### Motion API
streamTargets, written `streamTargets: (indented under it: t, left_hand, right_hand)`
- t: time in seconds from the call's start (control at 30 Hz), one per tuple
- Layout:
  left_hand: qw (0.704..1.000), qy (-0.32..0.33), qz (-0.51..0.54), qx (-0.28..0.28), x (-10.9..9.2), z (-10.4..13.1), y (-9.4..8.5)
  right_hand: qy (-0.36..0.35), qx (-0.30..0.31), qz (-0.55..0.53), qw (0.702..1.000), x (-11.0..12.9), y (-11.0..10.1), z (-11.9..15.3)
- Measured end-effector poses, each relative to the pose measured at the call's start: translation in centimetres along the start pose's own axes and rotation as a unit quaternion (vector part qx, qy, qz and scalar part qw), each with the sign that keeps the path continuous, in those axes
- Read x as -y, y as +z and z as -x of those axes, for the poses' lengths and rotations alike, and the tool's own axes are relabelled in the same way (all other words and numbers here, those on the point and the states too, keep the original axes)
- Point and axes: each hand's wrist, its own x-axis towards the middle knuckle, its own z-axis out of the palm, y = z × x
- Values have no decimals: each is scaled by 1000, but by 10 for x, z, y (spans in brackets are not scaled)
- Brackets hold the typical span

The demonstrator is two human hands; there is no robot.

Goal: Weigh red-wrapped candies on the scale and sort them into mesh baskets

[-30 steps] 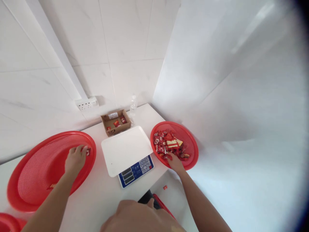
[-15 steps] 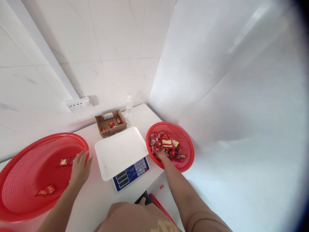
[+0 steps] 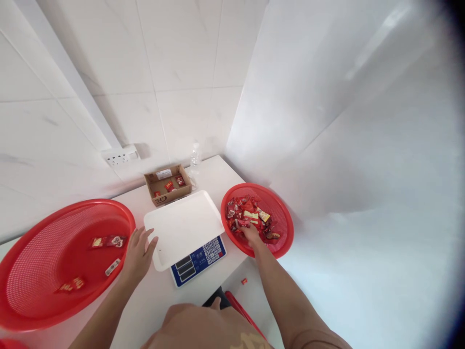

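Observation:
My left hand (image 3: 139, 254) is over the gap between the large red basket (image 3: 69, 213) and the white tray (image 3: 185, 228), its fingers apart and nothing in them. Several red packets (image 3: 108, 241) lie in that basket. My right hand (image 3: 250, 233) reaches into the smaller red basket (image 3: 285, 218), among a pile of red-wrapped packets (image 3: 247, 206). Its fingers close around a red packet (image 3: 242, 223) at the near left of the pile. The tray sits on a blue scale (image 3: 198, 264) with dark displays and a keypad.
Behind the tray, an open cardboard box (image 3: 167, 194) holds a few red packets beside a clear plastic bottle (image 3: 195, 154). A socket strip (image 3: 120, 156) is on the wall. Below the table's edge lies a small red wrapper (image 3: 244, 281).
My left hand has moved right, out from over the large basket to the tray's left edge, uncovering packets. My right hand has shifted slightly right, and a red packet now shows at its fingertips.

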Motion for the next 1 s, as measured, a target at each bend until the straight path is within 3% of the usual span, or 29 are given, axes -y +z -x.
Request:
streamTargets:
  t: [0.17, 0.27, 0.37, 0.53, 0.67, 0.73, 0.83, 0.9, 1.0]
  left_hand:
    - [1000, 12, 3, -3, 4, 4, 2]
    - [1000, 20, 13, -2, 2, 4, 6]
    - [999, 24, 28, 0, -4, 6, 11]
    - [997, 23, 76, 18, -19, 11, 11]
    - [981, -23, 171, 87, -46, 15, 7]
    - [951, -83, 256, 155, -69, 17, 4]
    - [856, -174, 415, 256, -107, 18, 2]
    - [803, -214, 485, 274, -128, 16, 2]
    - [771, -235, 527, 268, -141, 8, 3]
  right_hand:
    - [86, 12, -225, 970, -2, -27, 2]
    - [98, -3, -288, 952, 0, -37, 3]
    - [95, -18, -276, 956, 5, -42, 6]
    - [-11, -74, -210, 975, 17, -40, 17]
    - [-121, -115, -100, 981, 40, -24, 39]
    - [-188, -115, -40, 975, 53, -6, 56]
    - [-245, -33, 14, 969, 65, 31, 85]
    - [-265, 48, 20, 963, 67, 57, 103]
    - [-277, 158, 12, 948, 64, 87, 121]
